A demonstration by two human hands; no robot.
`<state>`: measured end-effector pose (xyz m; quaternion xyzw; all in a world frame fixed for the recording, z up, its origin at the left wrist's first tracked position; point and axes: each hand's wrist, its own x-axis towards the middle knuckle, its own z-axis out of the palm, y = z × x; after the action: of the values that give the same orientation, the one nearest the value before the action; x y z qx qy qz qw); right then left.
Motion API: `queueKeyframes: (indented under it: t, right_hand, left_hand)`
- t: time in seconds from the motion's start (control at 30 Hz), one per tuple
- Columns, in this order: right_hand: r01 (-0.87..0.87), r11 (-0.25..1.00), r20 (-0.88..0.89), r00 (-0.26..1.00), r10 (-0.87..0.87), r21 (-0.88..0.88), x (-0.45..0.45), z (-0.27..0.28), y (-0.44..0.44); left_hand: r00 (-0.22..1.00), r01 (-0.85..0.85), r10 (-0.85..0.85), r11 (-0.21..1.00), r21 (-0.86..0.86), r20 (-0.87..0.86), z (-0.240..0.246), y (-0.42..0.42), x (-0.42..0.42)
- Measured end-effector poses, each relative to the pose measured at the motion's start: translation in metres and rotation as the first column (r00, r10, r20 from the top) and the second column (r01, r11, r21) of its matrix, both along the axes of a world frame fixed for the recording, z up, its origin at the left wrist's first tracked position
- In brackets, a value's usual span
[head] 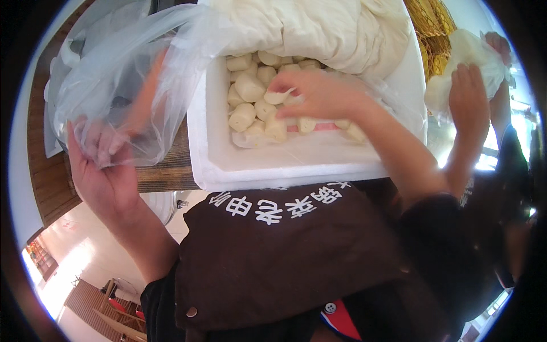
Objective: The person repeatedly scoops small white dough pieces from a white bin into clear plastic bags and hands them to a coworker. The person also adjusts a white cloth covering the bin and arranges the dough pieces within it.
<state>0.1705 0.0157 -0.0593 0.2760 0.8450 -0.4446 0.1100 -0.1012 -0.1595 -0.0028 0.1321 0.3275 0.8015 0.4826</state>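
My left hand grips the lower edge of a clear plastic bag, its fingers partly seen through the film. The bag is spread open beside a white foam box. Inside the box lie many pale cylindrical steamed buns, heaped at the left and sparser along the front. My right hand is over the heap, slightly blurred, with a white steamed bun between thumb and fingers. A cream cloth covers the back of the box.
A blurred orange shape shows through the bag; I cannot tell what it is. At the right, a co-worker's hand holds a filled plastic bag. Yellow woven mesh is behind. The box rests on a wooden table.
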Motion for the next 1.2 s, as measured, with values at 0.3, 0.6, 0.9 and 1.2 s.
queueKeyframes:
  t: [0.3, 0.6, 0.9, 1.2]
  right_hand:
    - [-0.501, 0.632, 0.292, 0.863, 0.412, 0.591, -0.045, -0.107, -0.004]
    - [-0.378, 0.669, 0.267, 0.926, 0.268, 0.640, -0.001, -0.092, 0.010]
    - [-0.257, 0.789, 0.242, 0.960, 0.141, 0.558, -0.020, -0.091, 0.027]
    - [0.392, 0.866, -0.546, 0.819, -0.176, 0.310, 0.033, 0.005, 0.013]
  left_hand:
    - [0.999, 0.046, -0.047, 0.999, 0.014, 0.024, -0.012, -0.002, 0.010]
    - [0.993, -0.114, 0.106, 0.981, -0.155, -0.060, -0.015, -0.005, 0.019]
    - [0.966, -0.226, 0.161, 0.904, -0.363, -0.202, -0.002, 0.017, 0.050]
    - [0.991, -0.074, 0.051, 0.978, -0.193, -0.124, -0.009, 0.027, 0.060]
